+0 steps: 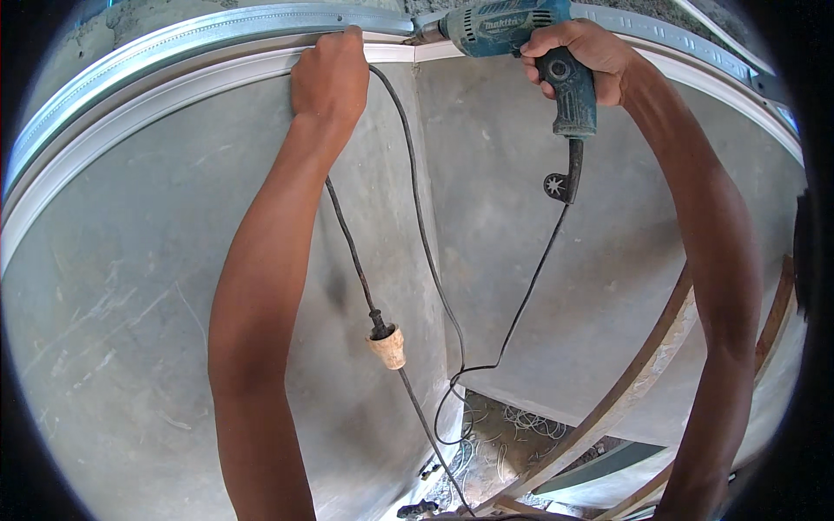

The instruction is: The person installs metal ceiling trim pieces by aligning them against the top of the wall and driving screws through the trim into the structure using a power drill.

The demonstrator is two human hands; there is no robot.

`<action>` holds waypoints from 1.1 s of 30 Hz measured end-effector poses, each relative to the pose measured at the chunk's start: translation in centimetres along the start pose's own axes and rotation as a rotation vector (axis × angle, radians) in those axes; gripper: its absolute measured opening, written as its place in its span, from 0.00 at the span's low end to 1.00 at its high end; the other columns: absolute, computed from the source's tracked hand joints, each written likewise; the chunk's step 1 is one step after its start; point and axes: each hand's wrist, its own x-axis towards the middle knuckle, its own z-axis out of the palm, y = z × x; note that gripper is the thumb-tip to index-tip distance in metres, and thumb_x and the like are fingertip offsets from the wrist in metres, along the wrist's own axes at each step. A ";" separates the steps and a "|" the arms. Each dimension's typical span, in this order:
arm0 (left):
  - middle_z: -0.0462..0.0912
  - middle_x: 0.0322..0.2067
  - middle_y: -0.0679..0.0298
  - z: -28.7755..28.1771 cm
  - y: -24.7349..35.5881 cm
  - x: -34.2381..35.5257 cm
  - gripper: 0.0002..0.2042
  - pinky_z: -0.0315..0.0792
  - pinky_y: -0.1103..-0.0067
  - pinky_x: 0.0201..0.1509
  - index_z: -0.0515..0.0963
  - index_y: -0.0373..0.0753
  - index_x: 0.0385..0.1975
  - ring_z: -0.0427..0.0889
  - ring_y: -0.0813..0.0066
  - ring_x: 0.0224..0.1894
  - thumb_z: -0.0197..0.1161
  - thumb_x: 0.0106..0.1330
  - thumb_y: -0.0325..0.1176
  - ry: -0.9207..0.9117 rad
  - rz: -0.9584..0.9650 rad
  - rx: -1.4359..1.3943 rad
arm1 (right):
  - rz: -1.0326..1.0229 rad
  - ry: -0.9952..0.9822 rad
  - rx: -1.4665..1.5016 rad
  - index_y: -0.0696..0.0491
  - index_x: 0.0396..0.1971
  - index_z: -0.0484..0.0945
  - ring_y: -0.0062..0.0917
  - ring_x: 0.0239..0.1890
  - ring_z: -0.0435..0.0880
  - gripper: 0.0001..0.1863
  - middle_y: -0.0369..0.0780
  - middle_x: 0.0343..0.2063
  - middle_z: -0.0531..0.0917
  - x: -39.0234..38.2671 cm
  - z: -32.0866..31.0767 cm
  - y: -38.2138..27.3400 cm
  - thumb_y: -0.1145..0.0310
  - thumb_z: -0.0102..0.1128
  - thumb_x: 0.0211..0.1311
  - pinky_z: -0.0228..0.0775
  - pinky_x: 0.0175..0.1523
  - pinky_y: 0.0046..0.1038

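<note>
High up at the wall corner, my right hand (578,56) is wrapped round the grip of a teal and black power drill (499,28). The drill lies level, its tip pointing left against the metal channel near the corner joint. My left hand (330,78) is closed in a fist against the white trim (391,54), left of the drill tip. A black power cord (413,165) passes behind this fist and comes out on both sides; the fingers around it are hidden. On its lower run sits a cream plug connector (388,347). The drill's own cord hangs from the handle with a black tag (556,185).
A curved-looking silver metal channel (217,30) runs along the top of the grey walls (130,304). Wooden rails (608,408) of a ladder-like frame stand at lower right. Far below, loose white wire (530,423) and debris lie on the floor.
</note>
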 end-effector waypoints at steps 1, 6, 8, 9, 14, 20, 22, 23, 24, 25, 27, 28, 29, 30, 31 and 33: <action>0.85 0.37 0.42 -0.1 0.1 0.0 0.15 0.80 0.55 0.47 0.80 0.35 0.49 0.85 0.42 0.42 0.54 0.64 0.22 0.005 0.000 0.002 | 0.001 0.000 -0.003 0.55 0.31 0.79 0.19 0.26 0.80 0.08 0.37 0.25 0.81 0.0 0.0 -0.1 0.67 0.66 0.59 0.77 0.29 0.22; 0.85 0.36 0.41 0.1 -0.3 -0.2 0.14 0.80 0.55 0.46 0.80 0.35 0.48 0.85 0.42 0.42 0.54 0.64 0.22 0.028 0.019 -0.003 | 0.019 -0.073 0.002 0.55 0.32 0.79 0.17 0.26 0.79 0.08 0.38 0.26 0.82 0.1 -0.2 -0.4 0.66 0.65 0.61 0.76 0.29 0.22; 0.85 0.36 0.42 0.2 -0.5 -0.4 0.14 0.80 0.55 0.46 0.80 0.35 0.48 0.85 0.42 0.42 0.54 0.64 0.22 0.049 0.026 -0.001 | 0.014 -0.080 -0.015 0.55 0.33 0.79 0.17 0.25 0.78 0.09 0.38 0.26 0.82 0.5 -0.1 -0.2 0.65 0.65 0.61 0.76 0.28 0.22; 0.85 0.36 0.42 0.3 -0.4 -0.4 0.14 0.80 0.55 0.46 0.80 0.35 0.48 0.85 0.42 0.42 0.54 0.64 0.22 0.049 0.026 -0.007 | 0.011 -0.079 -0.041 0.54 0.34 0.79 0.16 0.25 0.78 0.09 0.38 0.27 0.82 0.5 -0.3 -0.2 0.64 0.65 0.62 0.76 0.28 0.22; 0.85 0.36 0.43 0.6 -0.1 -0.5 0.14 0.80 0.55 0.46 0.80 0.35 0.48 0.85 0.42 0.42 0.55 0.64 0.22 -0.006 0.022 0.004 | 0.193 -0.067 0.132 0.58 0.36 0.80 0.30 0.32 0.83 0.06 0.43 0.32 0.83 1.0 -0.5 -0.6 0.72 0.63 0.62 0.77 0.39 0.36; 0.85 0.37 0.42 0.5 -0.3 -0.7 0.15 0.79 0.55 0.47 0.80 0.34 0.49 0.85 0.42 0.42 0.55 0.64 0.22 0.025 0.031 -0.005 | 0.191 0.020 0.072 0.58 0.30 0.78 0.30 0.26 0.82 0.03 0.44 0.27 0.83 0.6 -0.1 -1.0 0.75 0.63 0.60 0.78 0.34 0.34; 0.85 0.37 0.42 0.4 -0.6 -0.6 0.15 0.79 0.55 0.47 0.80 0.34 0.50 0.85 0.42 0.42 0.55 0.64 0.23 0.032 0.035 -0.012 | 0.196 0.017 0.064 0.58 0.29 0.78 0.30 0.25 0.82 0.04 0.44 0.26 0.83 0.6 0.0 -1.1 0.75 0.64 0.60 0.78 0.33 0.34; 0.85 0.37 0.42 0.3 -0.7 -0.5 0.15 0.79 0.54 0.47 0.80 0.34 0.50 0.85 0.41 0.42 0.54 0.64 0.23 0.038 0.041 -0.019 | 0.191 0.025 0.061 0.58 0.28 0.78 0.30 0.26 0.82 0.05 0.44 0.26 0.83 0.6 0.0 -1.2 0.75 0.64 0.60 0.78 0.33 0.33; 0.85 0.37 0.42 0.4 -0.7 -0.5 0.15 0.79 0.54 0.47 0.80 0.34 0.50 0.85 0.41 0.42 0.54 0.64 0.23 0.037 0.040 -0.021 | 0.187 0.034 0.057 0.58 0.27 0.78 0.30 0.26 0.82 0.05 0.44 0.26 0.83 0.6 0.1 -1.1 0.74 0.65 0.60 0.78 0.33 0.33; 0.85 0.37 0.42 0.6 -0.8 -0.4 0.15 0.79 0.54 0.47 0.80 0.34 0.49 0.85 0.42 0.42 0.54 0.64 0.22 0.037 0.039 -0.024 | 0.189 0.035 0.056 0.58 0.27 0.78 0.30 0.26 0.82 0.05 0.44 0.26 0.83 0.6 0.2 -1.2 0.74 0.65 0.60 0.78 0.33 0.33; 0.85 0.37 0.42 0.7 -0.8 -0.4 0.14 0.79 0.54 0.47 0.80 0.34 0.48 0.85 0.42 0.42 0.54 0.64 0.22 0.036 0.038 -0.027 | 0.171 0.046 0.054 0.58 0.28 0.78 0.29 0.26 0.82 0.04 0.44 0.26 0.83 0.4 0.3 -1.3 0.75 0.65 0.59 0.77 0.33 0.33; 0.85 0.36 0.42 0.7 -0.8 -0.4 0.12 0.79 0.54 0.47 0.80 0.34 0.47 0.85 0.42 0.42 0.55 0.66 0.24 0.029 0.035 -0.012 | 0.172 0.045 0.054 0.58 0.28 0.78 0.29 0.26 0.82 0.04 0.44 0.26 0.83 0.2 0.4 -1.3 0.75 0.65 0.59 0.77 0.33 0.33; 0.85 0.36 0.42 0.7 -0.8 -0.4 0.11 0.79 0.54 0.47 0.81 0.34 0.45 0.85 0.42 0.42 0.56 0.67 0.26 0.023 0.031 0.002 | 0.171 0.061 0.053 0.59 0.29 0.78 0.30 0.26 0.82 0.04 0.44 0.26 0.82 0.1 0.6 -1.3 0.76 0.64 0.59 0.77 0.33 0.34; 0.85 0.36 0.42 0.8 -0.7 -0.5 0.11 0.79 0.54 0.47 0.81 0.34 0.45 0.85 0.42 0.42 0.56 0.67 0.26 0.024 0.030 0.002 | 0.166 0.078 0.052 0.59 0.30 0.78 0.30 0.26 0.82 0.03 0.44 0.26 0.82 0.1 0.6 -1.3 0.77 0.64 0.59 0.77 0.33 0.34; 0.85 0.36 0.43 1.0 -0.5 -0.5 0.10 0.79 0.55 0.46 0.81 0.34 0.44 0.85 0.42 0.42 0.57 0.68 0.29 0.020 0.016 0.001 | 0.165 0.079 0.051 0.59 0.30 0.78 0.30 0.26 0.82 0.03 0.44 0.26 0.82 0.2 0.4 -1.2 0.77 0.64 0.59 0.77 0.33 0.34; 0.85 0.36 0.44 1.1 -0.3 -0.7 0.10 0.80 0.56 0.45 0.81 0.34 0.42 0.85 0.43 0.42 0.58 0.69 0.32 0.017 0.001 0.003 | 0.179 0.043 0.057 0.60 0.30 0.78 0.30 0.26 0.82 0.03 0.44 0.26 0.83 0.4 0.4 -1.0 0.77 0.64 0.59 0.78 0.33 0.34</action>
